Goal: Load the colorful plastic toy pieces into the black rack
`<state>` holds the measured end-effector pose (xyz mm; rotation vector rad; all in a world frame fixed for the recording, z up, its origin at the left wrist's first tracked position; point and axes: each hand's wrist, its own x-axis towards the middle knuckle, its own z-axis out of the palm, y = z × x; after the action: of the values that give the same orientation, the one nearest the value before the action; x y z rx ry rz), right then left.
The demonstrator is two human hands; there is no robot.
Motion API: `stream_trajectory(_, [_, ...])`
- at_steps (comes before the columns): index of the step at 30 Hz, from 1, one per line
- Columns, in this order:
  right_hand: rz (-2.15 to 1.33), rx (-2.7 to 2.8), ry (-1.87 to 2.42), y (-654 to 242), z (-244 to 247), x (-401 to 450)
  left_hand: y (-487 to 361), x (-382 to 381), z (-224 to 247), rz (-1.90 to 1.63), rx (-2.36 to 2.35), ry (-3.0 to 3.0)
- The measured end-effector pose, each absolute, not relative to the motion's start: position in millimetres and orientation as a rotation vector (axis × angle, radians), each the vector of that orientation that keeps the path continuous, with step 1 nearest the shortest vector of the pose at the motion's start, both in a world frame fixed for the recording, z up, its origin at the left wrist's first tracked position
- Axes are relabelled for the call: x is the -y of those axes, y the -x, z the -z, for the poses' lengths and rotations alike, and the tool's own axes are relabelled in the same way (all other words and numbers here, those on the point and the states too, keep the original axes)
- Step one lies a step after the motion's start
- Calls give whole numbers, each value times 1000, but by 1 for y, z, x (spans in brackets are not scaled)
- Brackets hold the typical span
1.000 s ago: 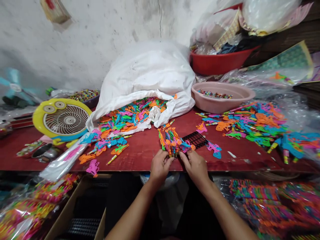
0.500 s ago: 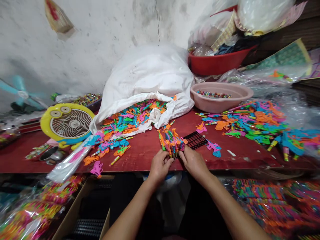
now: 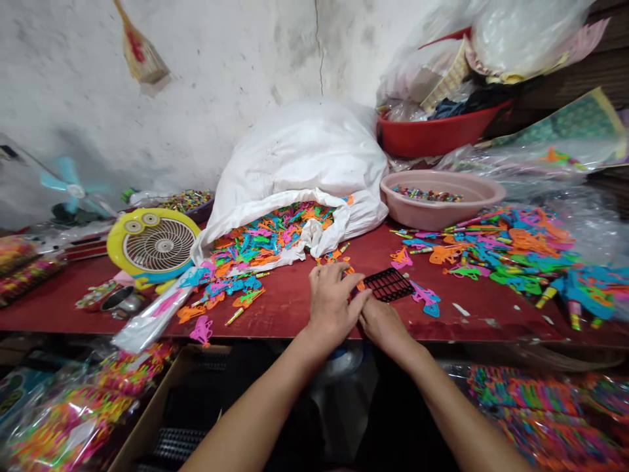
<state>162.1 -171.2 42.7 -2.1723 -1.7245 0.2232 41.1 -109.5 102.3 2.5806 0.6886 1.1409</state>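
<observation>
My left hand (image 3: 330, 303) lies over the cluster of colourful plastic toys at the near end of a black plastic grid tray (image 3: 389, 285). Its fingers are spread and bent over them, and the thumb reaches toward my right hand. Most of the cluster is hidden beneath; a few orange tips (image 3: 361, 286) show beside the fingers. My right hand (image 3: 386, 322) is closed at the tray's near end, its fingertips partly covered by my left thumb. The tray's far end, with bare slots, sticks out to the right on the red table (image 3: 304, 308).
A white sack (image 3: 304, 151) spills colourful plastic pieces behind my hands. On the left stands a yellow fan (image 3: 162, 246); a pink basin (image 3: 442, 200) is at the back right. Loose toys (image 3: 521, 246) are heaped on the right. An open carton (image 3: 184, 393) sits below the table edge.
My left hand has risen from pinching beside the toys to lying over them, hiding them. My right hand stays at the tray. The whole view has shifted slightly.
</observation>
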Motion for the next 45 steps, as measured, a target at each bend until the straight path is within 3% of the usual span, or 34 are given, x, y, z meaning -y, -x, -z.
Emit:
stream_trajectory(5, [-221, 1700, 2017, -173, -44, 180, -37, 92, -100, -1053, -700, -2654])
stream_trajectory(11, [124, 1885, 2082, -183, -44, 189, -22, 73, -110, -923, -629, -2764])
stream_trajectory(23, [172, 2005, 2060, -145, -27, 180, -2, 51, -91, -1155, -613, -2825])
stream_trajectory(32, [254, 2049, 2016, -144, -18, 180, -6, 44, -91, -921, -562, -2874])
stream_trajectory(45, [265, 1959, 2014, -139, -24, 185, -5, 57, -84, -1158, -757, -2786])
